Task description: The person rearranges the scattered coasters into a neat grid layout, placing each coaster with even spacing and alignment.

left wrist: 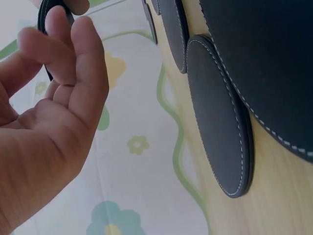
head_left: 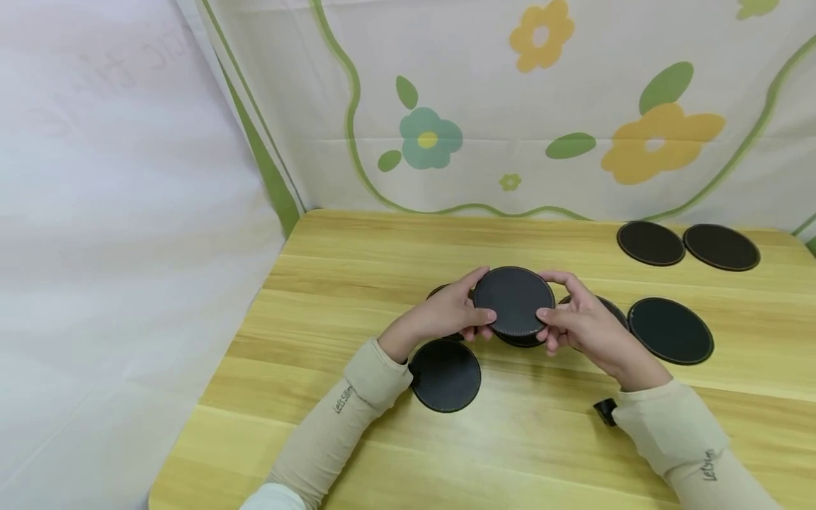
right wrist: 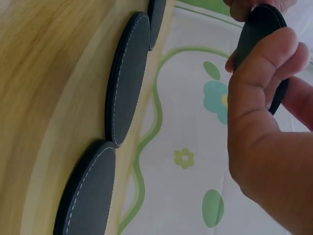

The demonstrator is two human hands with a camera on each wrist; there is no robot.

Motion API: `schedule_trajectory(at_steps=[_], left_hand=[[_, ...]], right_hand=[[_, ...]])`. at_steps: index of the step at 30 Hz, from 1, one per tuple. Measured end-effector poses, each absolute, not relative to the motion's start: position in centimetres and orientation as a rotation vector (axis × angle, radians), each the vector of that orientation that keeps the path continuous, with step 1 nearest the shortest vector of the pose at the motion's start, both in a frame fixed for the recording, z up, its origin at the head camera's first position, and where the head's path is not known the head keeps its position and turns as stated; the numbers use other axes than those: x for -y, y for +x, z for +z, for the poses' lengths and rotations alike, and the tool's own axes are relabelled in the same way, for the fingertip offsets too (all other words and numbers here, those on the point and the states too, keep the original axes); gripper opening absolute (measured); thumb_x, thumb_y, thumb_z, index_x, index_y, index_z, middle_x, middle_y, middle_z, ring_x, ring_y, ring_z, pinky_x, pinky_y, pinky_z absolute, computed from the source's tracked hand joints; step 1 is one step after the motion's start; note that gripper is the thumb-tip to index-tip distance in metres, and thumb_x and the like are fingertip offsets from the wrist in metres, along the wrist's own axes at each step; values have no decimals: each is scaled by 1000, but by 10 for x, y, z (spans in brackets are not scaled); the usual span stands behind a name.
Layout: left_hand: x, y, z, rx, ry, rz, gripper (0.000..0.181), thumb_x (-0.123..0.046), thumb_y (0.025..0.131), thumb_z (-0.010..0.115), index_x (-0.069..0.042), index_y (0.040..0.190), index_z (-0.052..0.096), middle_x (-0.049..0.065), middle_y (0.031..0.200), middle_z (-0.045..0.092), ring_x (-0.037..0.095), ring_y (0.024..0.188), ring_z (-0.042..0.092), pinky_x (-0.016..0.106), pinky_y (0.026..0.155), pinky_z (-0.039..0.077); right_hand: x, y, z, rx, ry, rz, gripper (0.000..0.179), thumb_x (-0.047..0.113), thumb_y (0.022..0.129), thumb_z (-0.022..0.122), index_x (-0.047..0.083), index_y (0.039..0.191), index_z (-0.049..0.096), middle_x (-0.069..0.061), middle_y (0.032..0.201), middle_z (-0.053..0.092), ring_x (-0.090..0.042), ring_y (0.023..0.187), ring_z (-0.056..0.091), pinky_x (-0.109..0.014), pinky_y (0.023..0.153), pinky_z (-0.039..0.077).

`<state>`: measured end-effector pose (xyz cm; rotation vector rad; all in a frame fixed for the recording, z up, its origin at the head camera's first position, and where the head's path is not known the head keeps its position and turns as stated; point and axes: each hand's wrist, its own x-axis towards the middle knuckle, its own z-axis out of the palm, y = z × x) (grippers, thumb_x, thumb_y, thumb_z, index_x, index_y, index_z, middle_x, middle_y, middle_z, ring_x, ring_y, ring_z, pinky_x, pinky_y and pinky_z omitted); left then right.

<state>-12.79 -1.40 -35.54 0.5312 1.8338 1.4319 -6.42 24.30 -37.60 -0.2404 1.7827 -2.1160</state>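
Note:
A round black coaster (head_left: 513, 301) with a stitched rim is held up between both hands over the middle of the table. My left hand (head_left: 449, 310) pinches its left edge, thumb on the upper face. At the opposite edge my right hand (head_left: 589, 329) pinches it between thumb and fingers. In the right wrist view the same coaster (right wrist: 259, 36) stands edge-on in the fingers. Just beneath it in the head view, part of another dark coaster (head_left: 519, 341) shows; whether it is held or lies on the table I cannot tell.
On the wooden table (head_left: 306, 397), a coaster (head_left: 446, 375) lies by the left forearm, and another (head_left: 671, 331) lies right of the right hand. Two more coasters, one (head_left: 650, 243) beside the other (head_left: 722, 247), lie at the back right. A flowered cloth (head_left: 472, 64) hangs behind.

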Motion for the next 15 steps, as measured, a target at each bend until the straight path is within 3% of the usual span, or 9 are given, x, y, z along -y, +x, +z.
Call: schedule_trajectory(at_steps=[6,15], left_hand=[[13,-126,-356,-1887,552,1299,76,-10,103,61,-9,163,14,22,84,70,16,55,57,26,59,51],[11,-119,-360,-1947,588,1088,63,-13,102,64,-5,157,32,12,78,70,19,60,62,28,66,55]], right_hand=[[-250,-64,-377,-1878,-182,-1955,53,7,105,53,3,147,22,-14,69,63,-18,53,63,-39,55,58],[-258,-67,-376,-1880,-168,-1683,48,11,106,50,-3,141,20,-21,66,59,-22,49,63,-40,50,57]])
